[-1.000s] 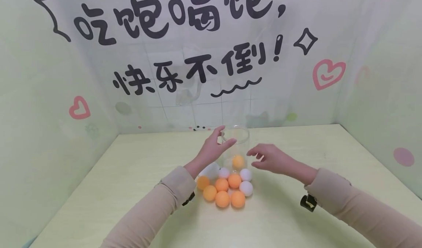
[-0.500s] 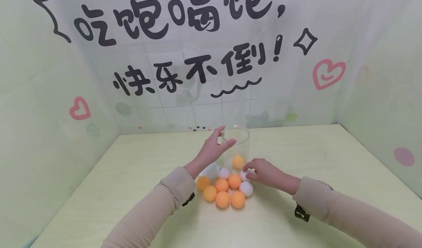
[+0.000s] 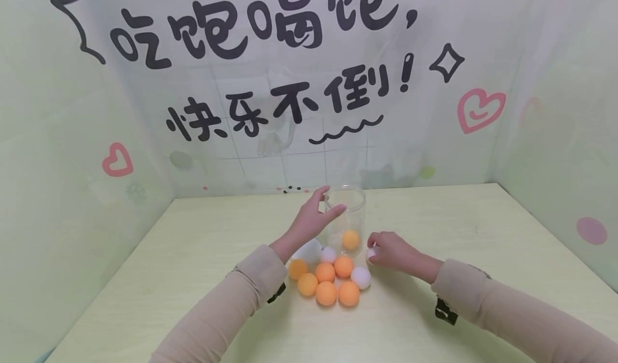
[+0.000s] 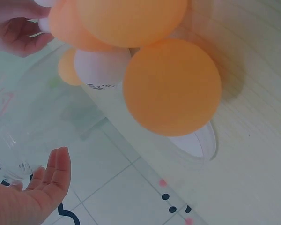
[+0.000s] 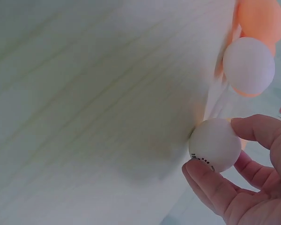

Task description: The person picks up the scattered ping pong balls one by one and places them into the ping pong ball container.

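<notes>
A clear plastic jar (image 3: 345, 205) stands upright on the table with one orange ball (image 3: 351, 239) inside. My left hand (image 3: 330, 201) holds the jar near its rim, thumb on the near side and fingers (image 4: 51, 176) along the far side. Just right of the jar's base, my right hand (image 3: 375, 247) pinches a white ball (image 3: 371, 253) between thumb and fingers (image 5: 210, 187); the ball (image 5: 214, 143) shows small black print. Several orange balls (image 3: 326, 293) and white balls (image 3: 360, 277) lie clustered in front of the jar.
The pale green table (image 3: 193, 256) sits in a corner, closed in by walls at the back, left and right. The back wall (image 3: 270, 100) bears black lettering and pink hearts. Both forearms wear beige sleeves.
My right hand came down to the ball cluster, pinched a white ball and drew it to the right of the jar's base. The left hand stayed on the jar.
</notes>
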`<state>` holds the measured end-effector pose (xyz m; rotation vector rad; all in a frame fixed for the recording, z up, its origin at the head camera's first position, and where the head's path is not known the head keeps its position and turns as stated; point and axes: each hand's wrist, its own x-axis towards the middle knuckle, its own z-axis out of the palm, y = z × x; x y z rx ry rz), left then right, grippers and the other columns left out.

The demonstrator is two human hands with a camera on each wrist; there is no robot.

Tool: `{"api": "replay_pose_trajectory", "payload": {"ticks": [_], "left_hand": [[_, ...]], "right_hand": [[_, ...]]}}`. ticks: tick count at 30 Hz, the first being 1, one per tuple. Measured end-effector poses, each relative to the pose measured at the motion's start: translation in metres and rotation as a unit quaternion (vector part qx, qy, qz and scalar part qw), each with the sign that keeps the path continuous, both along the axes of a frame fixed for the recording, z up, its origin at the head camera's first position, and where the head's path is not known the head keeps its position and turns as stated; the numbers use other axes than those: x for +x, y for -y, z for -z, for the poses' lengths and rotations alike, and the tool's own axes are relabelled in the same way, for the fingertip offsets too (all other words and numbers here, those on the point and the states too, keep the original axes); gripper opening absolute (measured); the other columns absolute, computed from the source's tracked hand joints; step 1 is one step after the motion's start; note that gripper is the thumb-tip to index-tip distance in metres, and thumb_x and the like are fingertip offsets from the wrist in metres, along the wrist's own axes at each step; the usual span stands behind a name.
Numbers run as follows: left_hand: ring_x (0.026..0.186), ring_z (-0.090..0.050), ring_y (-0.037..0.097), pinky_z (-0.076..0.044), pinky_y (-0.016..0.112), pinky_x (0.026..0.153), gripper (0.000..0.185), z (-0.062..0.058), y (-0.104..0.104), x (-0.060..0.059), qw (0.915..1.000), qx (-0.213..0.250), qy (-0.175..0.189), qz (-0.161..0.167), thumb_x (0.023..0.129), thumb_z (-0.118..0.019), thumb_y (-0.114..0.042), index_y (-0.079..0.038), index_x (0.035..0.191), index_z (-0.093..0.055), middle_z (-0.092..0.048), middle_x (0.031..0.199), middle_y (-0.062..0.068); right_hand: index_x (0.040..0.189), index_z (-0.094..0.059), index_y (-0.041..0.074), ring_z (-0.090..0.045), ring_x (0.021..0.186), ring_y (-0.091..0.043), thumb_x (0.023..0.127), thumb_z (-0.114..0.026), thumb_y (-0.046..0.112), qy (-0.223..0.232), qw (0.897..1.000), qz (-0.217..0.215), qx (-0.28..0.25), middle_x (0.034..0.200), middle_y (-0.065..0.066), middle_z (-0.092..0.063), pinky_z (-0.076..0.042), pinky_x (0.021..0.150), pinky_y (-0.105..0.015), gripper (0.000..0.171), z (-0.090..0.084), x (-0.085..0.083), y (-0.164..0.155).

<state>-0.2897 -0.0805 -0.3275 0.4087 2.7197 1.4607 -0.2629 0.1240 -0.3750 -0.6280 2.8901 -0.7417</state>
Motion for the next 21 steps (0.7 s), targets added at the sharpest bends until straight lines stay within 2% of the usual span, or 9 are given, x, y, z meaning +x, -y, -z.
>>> {"api": "replay_pose_trajectory", "payload": {"ticks": [8,14,21], "left_hand": [[0.099,-0.057,0.029,-0.046,0.042,0.087,0.073,0.000,0.000,0.000,1.0000,0.002,-0.004,0.002,0.084,-0.058,-0.050,-0.018,0.143,-0.027,-0.041,0.138,0.014],[0.099,-0.057,0.029,-0.047,0.042,0.087,0.073,0.000,0.000,0.000,1.0000,0.001,-0.003,-0.001,0.085,-0.058,-0.049,-0.018,0.143,-0.028,-0.041,0.137,0.014],[0.098,-0.058,0.029,-0.047,0.041,0.086,0.073,0.000,0.000,0.000,1.0000,0.000,-0.001,0.000,0.085,-0.058,-0.048,-0.018,0.143,-0.028,-0.041,0.137,0.014]], "right_hand": [[0.093,-0.061,0.001,-0.047,0.068,-0.015,0.074,-0.068,0.004,-0.014,1.000,-0.022,0.011,0.079,-0.004,-0.058,-0.043,0.064,-0.028,0.021,-0.005,-0.001,-0.006],[0.095,-0.062,-0.001,-0.051,0.071,-0.017,0.073,-0.066,0.003,-0.029,0.999,-0.030,-0.003,0.085,-0.008,-0.062,-0.045,0.067,-0.031,0.023,-0.026,-0.005,-0.010],[0.102,-0.063,-0.004,-0.054,0.076,-0.020,0.077,-0.063,0.004,-0.029,0.999,-0.033,0.005,0.093,-0.012,-0.064,-0.047,0.072,-0.035,0.026,-0.053,-0.008,-0.012]]}}
